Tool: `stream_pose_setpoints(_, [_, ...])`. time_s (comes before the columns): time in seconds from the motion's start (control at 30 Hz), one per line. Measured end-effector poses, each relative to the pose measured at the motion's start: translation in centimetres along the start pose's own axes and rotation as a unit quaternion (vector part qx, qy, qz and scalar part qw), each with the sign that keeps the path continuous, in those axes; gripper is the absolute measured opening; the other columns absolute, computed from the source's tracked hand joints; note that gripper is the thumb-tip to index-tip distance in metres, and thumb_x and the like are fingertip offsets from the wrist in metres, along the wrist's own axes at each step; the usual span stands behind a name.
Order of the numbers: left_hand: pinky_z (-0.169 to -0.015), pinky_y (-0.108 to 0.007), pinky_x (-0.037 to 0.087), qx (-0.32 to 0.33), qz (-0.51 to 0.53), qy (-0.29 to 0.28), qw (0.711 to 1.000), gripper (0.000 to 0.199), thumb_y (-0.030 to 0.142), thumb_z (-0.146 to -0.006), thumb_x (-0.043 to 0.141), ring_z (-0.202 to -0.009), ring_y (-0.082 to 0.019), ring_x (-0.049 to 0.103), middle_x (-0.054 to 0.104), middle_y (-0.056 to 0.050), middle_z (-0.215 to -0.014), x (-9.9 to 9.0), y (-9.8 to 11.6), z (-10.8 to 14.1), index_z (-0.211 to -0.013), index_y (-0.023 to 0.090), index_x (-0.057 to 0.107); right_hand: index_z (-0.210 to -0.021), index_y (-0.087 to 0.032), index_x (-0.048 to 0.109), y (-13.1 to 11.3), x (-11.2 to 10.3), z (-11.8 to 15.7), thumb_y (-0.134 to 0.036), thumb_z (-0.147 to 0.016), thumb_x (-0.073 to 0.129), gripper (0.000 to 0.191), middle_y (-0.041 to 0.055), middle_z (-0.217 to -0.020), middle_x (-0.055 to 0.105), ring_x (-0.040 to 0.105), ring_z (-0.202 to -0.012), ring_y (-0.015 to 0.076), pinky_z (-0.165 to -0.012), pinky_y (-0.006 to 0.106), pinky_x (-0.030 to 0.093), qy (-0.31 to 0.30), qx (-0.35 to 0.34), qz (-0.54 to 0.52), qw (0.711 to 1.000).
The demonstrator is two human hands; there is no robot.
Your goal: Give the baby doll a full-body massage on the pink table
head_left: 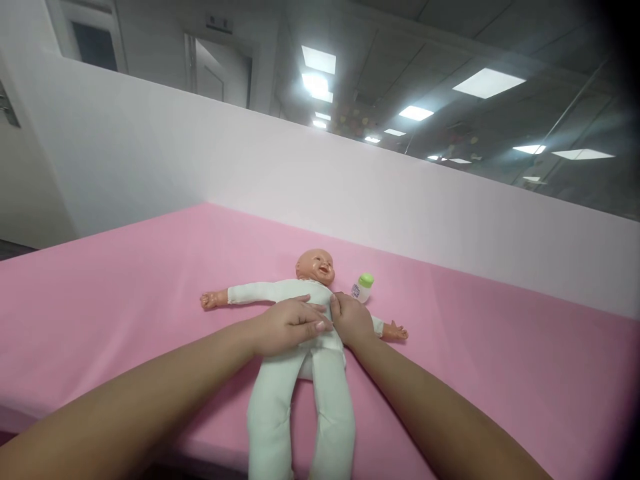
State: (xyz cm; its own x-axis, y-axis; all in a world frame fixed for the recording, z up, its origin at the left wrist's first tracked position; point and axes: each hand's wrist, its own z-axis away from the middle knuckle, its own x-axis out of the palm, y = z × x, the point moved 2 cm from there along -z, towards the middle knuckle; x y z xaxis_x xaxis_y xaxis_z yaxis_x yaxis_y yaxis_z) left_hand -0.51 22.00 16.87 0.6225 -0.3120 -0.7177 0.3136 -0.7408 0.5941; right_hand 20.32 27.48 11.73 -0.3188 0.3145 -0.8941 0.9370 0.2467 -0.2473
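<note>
A baby doll (pixel 320 400) in a pale cloth suit lies face up, its arms spread wide and its legs toward me. My left hand (pixel 290 325) rests on the doll's belly and chest, palm down, with its fingers stretched out. On the doll's other side, my right hand (pixel 351 319) is at the chest edge by the armpit, its fingers curled under and mostly hidden; what they hold, if anything, cannot be made out. A small clear bottle with a green cap (pixel 363 288) is just beyond my right hand, near the doll's head.
The doll lies on a pink padded surface (pixel 150 280). A low white wall (pixel 400 207) runs along its far edge. Behind that are doors at the upper left and glass reflecting ceiling lights.
</note>
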Motion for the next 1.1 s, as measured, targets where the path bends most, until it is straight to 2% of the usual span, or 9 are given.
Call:
stream_pose_setpoints(0.1, [-0.13,-0.05,0.011,-0.004,-0.004,-0.062,0.998,0.046,0.052,-0.108,0.037,-0.148,-0.026,0.044,0.064,0.0,-0.145,0.1,0.2,-0.1,-0.133,0.033,0.07,-0.102,-0.021,0.067,0.0,-0.2,0.1,-0.041,-0.109,0.029,0.043,0.0074,-0.099,0.074,0.065,-0.086,0.0218,-0.068,0.031,0.034,-0.004,0.005,0.0,1.0])
stream_pose_setpoints(0.33, [-0.13,-0.045,0.013,-0.124,-0.094,0.003,0.988,0.06,0.056,-0.106,0.035,-0.158,-0.025,0.024,0.033,-0.002,-0.167,-0.2,-2.8,-1.0,-0.157,0.028,0.046,-0.103,-0.021,0.068,0.0,-1.0,0.5,-0.05,-0.108,0.029,0.049,0.0103,-0.099,0.074,0.067,-0.09,0.0254,-0.075,0.034,0.043,-0.018,-0.018,-0.063,0.998])
stream_pose_setpoints(0.5, [-0.12,-0.037,0.037,-0.195,-0.09,0.108,0.971,0.057,0.053,-0.102,0.04,-0.142,-0.025,0.051,0.057,-0.002,-0.153,-1.8,-4.7,-0.5,-0.149,0.024,0.056,-0.138,-0.024,0.06,0.3,-1.7,0.7,-0.057,-0.106,0.034,0.053,0.0101,-0.129,0.071,0.065,-0.118,0.0301,-0.097,0.043,0.049,-0.002,-0.057,-0.169,0.984])
stream_pose_setpoints(0.57, [-0.111,-0.036,0.046,-0.223,-0.121,0.143,0.957,0.051,0.049,-0.1,0.043,-0.129,-0.026,0.062,0.067,-0.002,-0.141,-2.6,-5.4,-0.1,-0.138,0.025,0.066,-0.15,-0.021,0.051,-0.2,-2.5,1.4,-0.056,-0.104,0.04,0.058,0.0123,-0.146,0.061,0.056,-0.134,0.0308,-0.11,0.046,0.044,0.034,-0.114,-0.212,0.97])
stream_pose_setpoints(0.63, [-0.106,-0.037,0.049,-0.244,-0.153,0.144,0.947,0.047,0.047,-0.099,0.043,-0.121,-0.027,0.067,0.072,-0.002,-0.133,-3.2,-6.0,0.2,-0.129,0.026,0.072,-0.153,-0.021,0.048,-1.5,-3.7,2.7,-0.054,-0.103,0.043,0.06,0.0118,-0.154,0.054,0.049,-0.143,0.0297,-0.118,0.046,0.038,0.035,-0.231,-0.254,0.939])
stream_pose_setpoints(0.73, [-0.101,-0.036,0.051,-0.26,-0.159,0.124,0.944,0.047,0.047,-0.098,0.042,-0.117,-0.027,0.069,0.074,-0.001,-0.13,-3.6,-6.6,0.3,-0.125,0.027,0.073,-0.154,-0.026,0.047,-4.5,-5.5,5.4,-0.066,-0.099,0.044,0.069,0.0081,-0.154,0.055,0.047,-0.145,0.0291,-0.123,0.047,0.033,-0.058,-0.416,-0.285,0.862])
stream_pose_setpoints(0.8, [-0.099,-0.035,0.051,-0.257,-0.157,0.115,0.947,0.047,0.046,-0.098,0.041,-0.116,-0.026,0.068,0.074,-0.001,-0.129,-3.5,-6.7,0.2,-0.126,0.027,0.072,-0.155,-0.029,0.047,-6.1,-6.1,6.8,-0.076,-0.094,0.046,0.077,0.0064,-0.156,0.052,0.043,-0.148,0.0302,-0.127,0.049,0.023,-0.135,-0.461,-0.257,0.839])
stream_pose_setpoints(0.93, [-0.093,-0.036,0.052,-0.259,-0.166,0.106,0.946,0.044,0.042,-0.099,0.039,-0.11,-0.026,0.07,0.076,-0.003,-0.122,-3.1,-6.4,0.0,-0.123,0.026,0.072,-0.157,-0.031,0.043,-7.2,-5.6,6.5,-0.075,-0.093,0.054,0.079,0.0057,-0.164,0.041,0.031,-0.155,0.0311,-0.129,0.052,0.012,-0.183,-0.441,-0.2,0.856])
stream_pose_setpoints(1.1, [-0.09,-0.038,0.053,-0.262,-0.172,0.102,0.944,0.043,0.044,-0.099,0.038,-0.105,-0.028,0.07,0.077,-0.006,-0.118,-2.8,-6.2,-0.2,-0.117,0.024,0.072,-0.159,-0.035,0.04,-4.7,-4.0,3.3,-0.065,-0.1,0.05,0.066,0.0045,-0.168,0.032,0.023,-0.158,0.031,-0.128,0.06,0.006,-0.159,-0.354,-0.154,0.909])
